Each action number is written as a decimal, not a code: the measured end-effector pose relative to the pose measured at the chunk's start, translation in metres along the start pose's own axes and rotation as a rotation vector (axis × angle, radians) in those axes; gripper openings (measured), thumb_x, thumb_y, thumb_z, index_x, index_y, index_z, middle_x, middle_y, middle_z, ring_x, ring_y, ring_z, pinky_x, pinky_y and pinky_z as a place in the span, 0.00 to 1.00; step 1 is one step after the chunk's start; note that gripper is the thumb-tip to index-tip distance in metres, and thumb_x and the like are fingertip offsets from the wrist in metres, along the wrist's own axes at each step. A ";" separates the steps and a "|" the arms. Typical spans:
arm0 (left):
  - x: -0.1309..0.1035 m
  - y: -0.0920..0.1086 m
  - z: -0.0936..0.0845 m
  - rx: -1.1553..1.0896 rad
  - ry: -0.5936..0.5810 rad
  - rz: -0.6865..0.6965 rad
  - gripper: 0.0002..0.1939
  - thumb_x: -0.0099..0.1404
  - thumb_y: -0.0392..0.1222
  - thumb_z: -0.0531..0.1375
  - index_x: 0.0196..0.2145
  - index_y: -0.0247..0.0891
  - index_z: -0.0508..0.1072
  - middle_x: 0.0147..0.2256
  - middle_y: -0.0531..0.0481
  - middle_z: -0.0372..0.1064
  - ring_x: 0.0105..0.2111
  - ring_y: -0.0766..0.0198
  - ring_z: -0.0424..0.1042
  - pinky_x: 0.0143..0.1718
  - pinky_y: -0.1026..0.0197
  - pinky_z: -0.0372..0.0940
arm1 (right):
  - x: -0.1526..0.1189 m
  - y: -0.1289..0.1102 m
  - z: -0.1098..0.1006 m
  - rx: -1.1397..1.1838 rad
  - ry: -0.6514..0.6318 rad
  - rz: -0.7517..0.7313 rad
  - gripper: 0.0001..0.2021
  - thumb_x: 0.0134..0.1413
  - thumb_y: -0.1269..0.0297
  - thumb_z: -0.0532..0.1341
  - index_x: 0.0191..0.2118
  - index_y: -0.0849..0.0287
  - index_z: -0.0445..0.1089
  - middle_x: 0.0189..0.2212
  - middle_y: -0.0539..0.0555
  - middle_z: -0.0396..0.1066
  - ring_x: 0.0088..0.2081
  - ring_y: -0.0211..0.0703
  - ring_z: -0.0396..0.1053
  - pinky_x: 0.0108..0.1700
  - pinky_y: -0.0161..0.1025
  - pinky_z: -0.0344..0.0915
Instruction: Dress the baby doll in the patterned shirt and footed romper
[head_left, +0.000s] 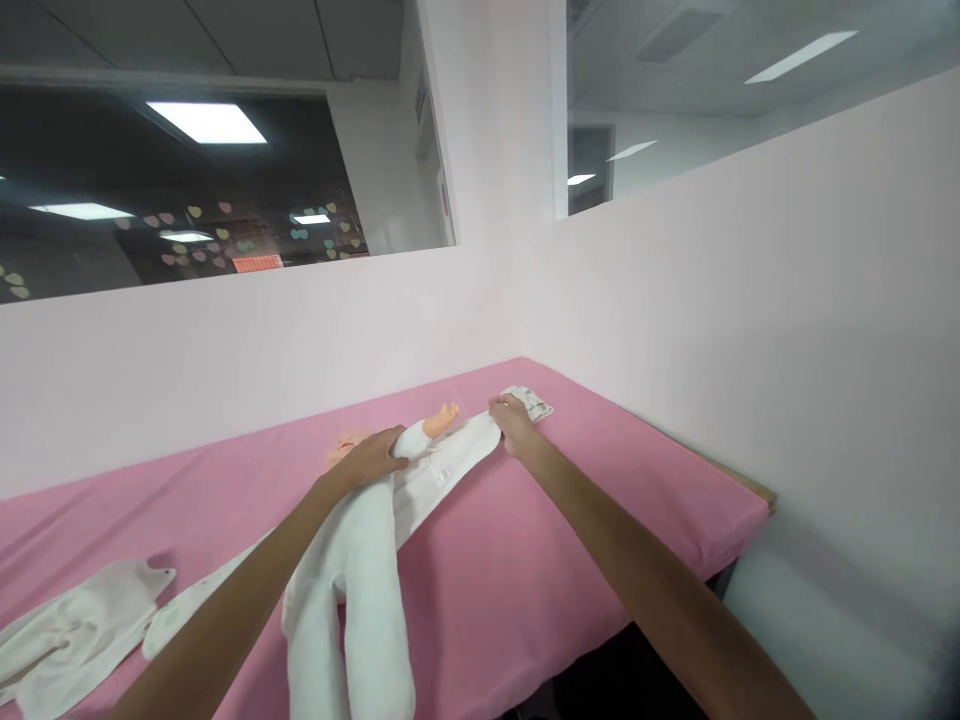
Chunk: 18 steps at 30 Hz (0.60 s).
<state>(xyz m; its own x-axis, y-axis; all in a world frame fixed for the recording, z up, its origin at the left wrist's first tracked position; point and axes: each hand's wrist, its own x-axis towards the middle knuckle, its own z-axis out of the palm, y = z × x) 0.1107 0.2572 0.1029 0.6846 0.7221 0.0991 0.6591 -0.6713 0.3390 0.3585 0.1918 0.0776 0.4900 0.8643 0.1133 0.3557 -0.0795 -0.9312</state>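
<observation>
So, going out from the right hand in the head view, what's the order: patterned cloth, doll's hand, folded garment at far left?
1. patterned cloth, touching the right hand, toward the corner.
2. doll's hand, just to its left.
3. folded garment, far left near the table's front.

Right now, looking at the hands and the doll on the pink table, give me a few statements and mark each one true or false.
1. The left hand rests on the doll dressed in white. True.
2. The right hand grips a bottle. False: it touches the white sleeve beside a patterned cloth.
3. The table cover is blue. False: pink.
4. More pale garments lie at the left. True.
</observation>
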 end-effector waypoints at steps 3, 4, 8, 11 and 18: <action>-0.001 0.003 0.004 0.001 -0.018 0.006 0.16 0.54 0.48 0.56 0.40 0.40 0.69 0.39 0.48 0.72 0.38 0.52 0.70 0.37 0.58 0.59 | -0.010 0.011 -0.012 -0.182 -0.113 0.022 0.14 0.64 0.60 0.51 0.48 0.65 0.63 0.31 0.51 0.65 0.27 0.29 0.61 0.31 0.30 0.62; -0.001 0.003 0.005 0.008 -0.016 0.010 0.16 0.55 0.47 0.56 0.41 0.40 0.69 0.39 0.48 0.72 0.38 0.52 0.70 0.37 0.58 0.59 | -0.016 0.018 -0.012 -0.253 -0.149 0.021 0.13 0.63 0.60 0.53 0.46 0.65 0.64 0.31 0.51 0.65 0.28 0.30 0.62 0.33 0.32 0.63; 0.000 0.002 0.010 0.042 -0.011 0.021 0.14 0.56 0.45 0.55 0.40 0.40 0.68 0.39 0.49 0.72 0.39 0.53 0.70 0.37 0.58 0.59 | -0.037 0.037 0.006 -0.504 -0.276 -0.050 0.12 0.48 0.66 0.63 0.39 0.66 0.68 0.38 0.58 0.67 0.41 0.44 0.66 0.46 0.43 0.62; 0.002 -0.001 0.012 0.054 0.000 0.017 0.13 0.55 0.44 0.55 0.39 0.40 0.66 0.38 0.49 0.72 0.38 0.55 0.70 0.36 0.58 0.58 | -0.042 0.039 0.034 -0.556 -0.340 -0.194 0.19 0.41 0.63 0.67 0.42 0.62 0.70 0.48 0.61 0.64 0.52 0.54 0.61 0.56 0.49 0.54; 0.002 0.003 0.017 0.054 -0.008 0.005 0.14 0.55 0.49 0.58 0.38 0.40 0.67 0.36 0.50 0.72 0.35 0.57 0.71 0.31 0.60 0.57 | -0.032 0.033 0.093 -0.356 -0.391 -0.304 0.09 0.51 0.66 0.61 0.38 0.62 0.72 0.39 0.58 0.70 0.49 0.51 0.64 0.56 0.50 0.53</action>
<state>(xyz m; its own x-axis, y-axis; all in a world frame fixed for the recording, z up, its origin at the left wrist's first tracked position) 0.1192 0.2533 0.0887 0.6900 0.7178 0.0931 0.6717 -0.6829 0.2872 0.2808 0.2073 0.0109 0.0199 0.9874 0.1572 0.7109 0.0966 -0.6966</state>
